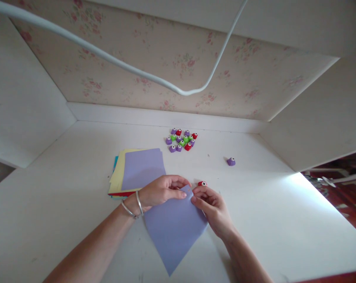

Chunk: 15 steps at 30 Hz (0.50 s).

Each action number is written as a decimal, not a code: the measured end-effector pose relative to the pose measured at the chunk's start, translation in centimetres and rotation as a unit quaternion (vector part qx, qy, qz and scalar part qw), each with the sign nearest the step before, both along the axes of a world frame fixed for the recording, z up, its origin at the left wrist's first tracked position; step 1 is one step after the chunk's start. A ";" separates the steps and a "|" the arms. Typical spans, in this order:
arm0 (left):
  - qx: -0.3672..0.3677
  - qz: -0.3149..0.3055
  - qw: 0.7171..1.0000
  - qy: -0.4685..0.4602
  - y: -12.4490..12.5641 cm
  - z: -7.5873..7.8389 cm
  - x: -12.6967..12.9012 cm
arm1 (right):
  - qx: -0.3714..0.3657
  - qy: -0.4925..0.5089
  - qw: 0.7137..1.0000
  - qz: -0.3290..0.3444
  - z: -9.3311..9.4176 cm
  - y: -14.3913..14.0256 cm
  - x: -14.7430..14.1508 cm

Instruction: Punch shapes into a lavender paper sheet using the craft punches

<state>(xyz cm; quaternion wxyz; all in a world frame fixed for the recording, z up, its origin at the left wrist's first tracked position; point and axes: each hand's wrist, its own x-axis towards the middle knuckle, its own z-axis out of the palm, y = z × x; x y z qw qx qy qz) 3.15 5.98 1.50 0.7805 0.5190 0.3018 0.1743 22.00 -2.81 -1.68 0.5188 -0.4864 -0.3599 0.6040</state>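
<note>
Head view is showing both hands meeting over a loose lilac paper sheet [173, 232] that is lying on the white desk [269, 212], one corner pointing back toward the person. The left hand [161, 191], with two silver bangles [135, 206] circling its wrist, is resting on the sheet's upper edge, fingers curled and thumb pressing toward them, pinching the paper. The right hand [211, 206] is closing thumb and fingers on the same upper corner; just past its fingertips a small red craft punch [202, 183] is sitting, seemingly touching the hand, though the view is too small to be sure. Left of the hands a stack of coloured paper [136, 171] is lying, lilac on top with yellow, red and blue edges peeking out. Farther back a cluster of small purple, green and red punches [181, 139] is sitting near the wall, and a lone purple punch [231, 161] is standing apart to its right. A white cable [130, 68] is sagging across the floral wallpaper [180, 63]. No writing is readable anywhere.
</note>
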 end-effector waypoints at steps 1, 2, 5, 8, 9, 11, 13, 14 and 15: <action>0.003 0.000 1.000 0.003 0.0 -0.1 0.0 | -0.001 -0.004 1.000 -0.001 0.0 0.0 0.0; 0.006 -0.001 1.000 0.005 0.0 -0.1 0.0 | -0.002 -0.008 1.000 -0.001 0.0 0.0 0.0; 0.023 -0.006 1.000 0.010 0.1 -0.4 0.0 | -0.001 -0.023 1.000 -0.003 0.3 0.0 -0.1; 0.104 -0.015 0.992 0.065 0.4 -0.9 0.0 | -0.001 -0.044 0.999 0.000 0.4 -0.1 -0.2; 0.147 -0.012 0.984 0.100 0.4 -1.1 0.1 | 0.001 -0.058 0.998 0.001 0.4 -0.1 -0.1; 0.224 0.001 0.960 0.168 0.6 -1.6 0.1 | 0.010 -0.103 0.995 0.006 0.2 -0.2 0.1; 0.263 0.008 0.943 0.205 0.6 -1.9 0.3 | 0.026 -0.175 0.984 -0.001 -0.2 -0.1 0.7; 0.272 0.005 0.939 0.211 0.6 -2.0 0.4 | 0.036 -0.220 0.975 -0.020 -0.3 -0.1 1.2; 0.284 -0.003 0.934 0.217 0.6 -2.1 0.5 | 0.048 -0.270 0.960 -0.050 -0.4 0.0 1.7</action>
